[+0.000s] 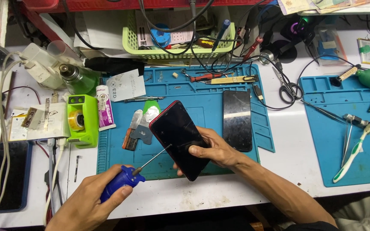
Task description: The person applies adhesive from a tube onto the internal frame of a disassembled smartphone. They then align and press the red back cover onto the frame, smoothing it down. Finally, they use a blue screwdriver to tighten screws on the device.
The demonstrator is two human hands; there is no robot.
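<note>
My right hand point(214, 150) holds a black smartphone with a red rim point(177, 136), tilted above the blue work mat point(202, 105), thumb resting on its dark screen. My left hand point(91, 204) grips a screwdriver with a blue handle point(120, 182); its thin metal shaft point(153, 159) points up and right, the tip near the phone's left edge. A second dark phone or screen panel point(237, 119) lies flat on the mat just right of the held phone. Plastic pry tools point(138, 128) lie on the mat to the left.
A green tape dispenser point(82, 119) and a white tube point(105, 107) stand left of the mat. A green basket point(178, 40) with cables sits behind. Scissors point(288, 87), tweezers point(347, 139), a toothbrush point(354, 152) and a second blue mat point(322, 128) are at right. Phones point(11, 173) lie far left.
</note>
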